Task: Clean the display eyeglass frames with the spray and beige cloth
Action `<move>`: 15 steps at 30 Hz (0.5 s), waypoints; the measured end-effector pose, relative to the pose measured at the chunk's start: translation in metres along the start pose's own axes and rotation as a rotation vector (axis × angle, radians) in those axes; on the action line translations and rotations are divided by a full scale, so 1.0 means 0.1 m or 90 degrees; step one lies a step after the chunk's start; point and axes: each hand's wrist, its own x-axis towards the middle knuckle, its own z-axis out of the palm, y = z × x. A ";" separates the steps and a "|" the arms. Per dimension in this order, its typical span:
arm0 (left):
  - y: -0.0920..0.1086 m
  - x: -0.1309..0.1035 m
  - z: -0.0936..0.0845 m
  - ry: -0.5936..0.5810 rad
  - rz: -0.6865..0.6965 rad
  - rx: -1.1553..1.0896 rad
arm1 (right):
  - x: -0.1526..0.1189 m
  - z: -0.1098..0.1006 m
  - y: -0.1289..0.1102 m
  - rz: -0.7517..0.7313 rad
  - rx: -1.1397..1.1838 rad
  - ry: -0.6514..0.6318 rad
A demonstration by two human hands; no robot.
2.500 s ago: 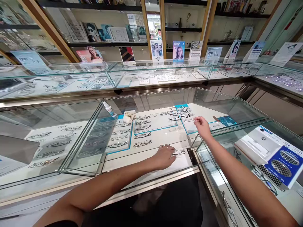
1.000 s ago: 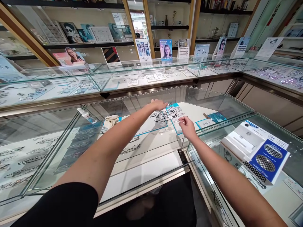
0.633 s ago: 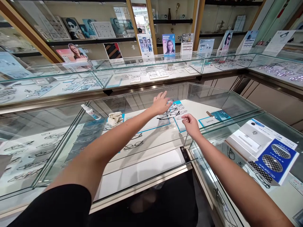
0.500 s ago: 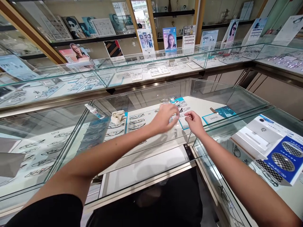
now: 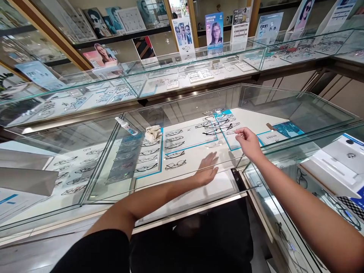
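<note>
My left hand [image 5: 205, 176] is low over the near edge of the glass display case [image 5: 182, 185], fingers stretched out and holding nothing. A darker hand shape just beyond it may be its reflection or fingers seen through glass. Farther right, my right hand [image 5: 248, 143] has thumb and forefinger pinched together. Whatever is between its fingertips is too small to make out. Close to those fingertips are dark eyeglasses [image 5: 214, 131] on a blue-edged card. More eyeglasses [image 5: 175, 163] lie in rows to the left.
On the left are a white spray bottle [image 5: 126, 126] and a crumpled beige cloth [image 5: 153, 133]. An opened white and blue box [image 5: 335, 163] sits on the right-hand glass counter. Beyond runs another glass counter with upright advertising cards [image 5: 214, 32].
My left hand has dropped towards me from beside the right hand, its fingers straightening. My right hand stays pinched near the dark eyeglasses. The view has shifted slightly.
</note>
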 end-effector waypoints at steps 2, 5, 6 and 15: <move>-0.17 0.23 0.04 0.044 -0.040 0.126 | -0.01 0.00 0.00 0.000 -0.004 0.000; -0.40 0.57 0.05 0.107 -0.118 0.199 | -0.02 0.00 -0.01 0.001 -0.009 0.001; -0.47 0.67 0.05 0.118 -0.148 0.205 | -0.02 0.00 -0.02 0.001 -0.009 0.000; -0.86 1.35 -0.09 0.102 -0.263 0.191 | -0.06 0.01 -0.04 0.023 -0.020 -0.004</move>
